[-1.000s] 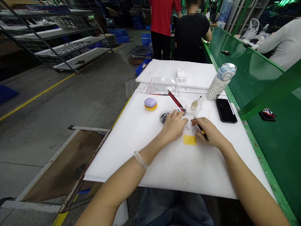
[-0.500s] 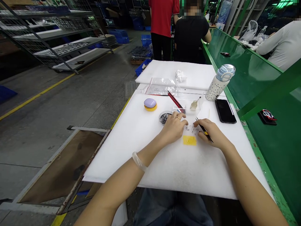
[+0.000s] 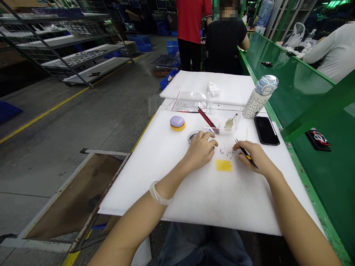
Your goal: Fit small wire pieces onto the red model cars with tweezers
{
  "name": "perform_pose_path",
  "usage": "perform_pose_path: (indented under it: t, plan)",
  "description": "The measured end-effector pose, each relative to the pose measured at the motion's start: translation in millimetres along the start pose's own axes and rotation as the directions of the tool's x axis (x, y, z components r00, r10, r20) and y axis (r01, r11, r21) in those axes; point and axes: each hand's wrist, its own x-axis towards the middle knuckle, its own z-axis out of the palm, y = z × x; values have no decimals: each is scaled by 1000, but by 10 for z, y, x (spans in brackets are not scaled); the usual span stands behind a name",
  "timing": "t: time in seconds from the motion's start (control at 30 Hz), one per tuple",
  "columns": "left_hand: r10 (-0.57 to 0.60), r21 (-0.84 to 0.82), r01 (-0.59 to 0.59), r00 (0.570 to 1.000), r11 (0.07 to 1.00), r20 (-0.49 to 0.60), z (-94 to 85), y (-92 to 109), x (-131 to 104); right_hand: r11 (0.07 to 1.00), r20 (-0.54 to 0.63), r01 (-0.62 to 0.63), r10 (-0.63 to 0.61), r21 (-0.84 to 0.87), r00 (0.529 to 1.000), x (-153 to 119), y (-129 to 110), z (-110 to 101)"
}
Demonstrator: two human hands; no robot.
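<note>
My right hand [image 3: 253, 157] grips black tweezers [image 3: 245, 152] with a yellow patch, their tips pointing up and left. Beside those tips, several thin dark slivers [image 3: 226, 151] lie scattered on the white work surface [image 3: 219, 207]. Just below the slivers is a small yellow sheet [image 3: 223, 166]. My left hand [image 3: 202, 149] is at the left of the slivers, fingers loosely bent and apart, with nothing visible in them. It partly covers a round clear dish [image 3: 191, 137] of dark bits.
Behind my hands are a clear tray [image 3: 222, 129], red sticks [image 3: 205, 119] and a plastic bag [image 3: 191, 100]. A purple-and-yellow case [image 3: 177, 123] stands left; a phone [image 3: 266, 130] and a bottle [image 3: 259, 98] stand right. A green beam [image 3: 318, 114] slants along the right side.
My right hand has moved a little right with the tweezers, away from the slivers. My left hand has shifted slightly left, covering more of the dish.
</note>
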Motion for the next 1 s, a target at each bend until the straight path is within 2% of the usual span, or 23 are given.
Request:
perform_pose_path:
  t: [0.13,0.23,0.33,0.47,0.73,1.0]
  plan:
    - [-2,-26,2,1000,1000,-11,-13,5,-15,996,-82,-9,16,90,997,-7,21,5]
    - [-28,-38,27,999,999,-28,-35,-13,-19,975,-141,-116,144,190,979,5,54,35]
    - [-83,-42,81,995,996,-55,-65,-43,-26,936,-222,-186,258,300,940,46,117,95]
    - [-166,-44,162,981,986,-106,-90,-58,-29,903,-238,-253,346,348,908,126,209,183]
    - [-194,-59,188,973,980,-129,-94,-48,-23,914,-278,-271,356,302,892,172,210,211]
    - [-176,-29,174,981,984,-86,-83,-20,-28,928,-347,-253,341,274,874,176,93,200]
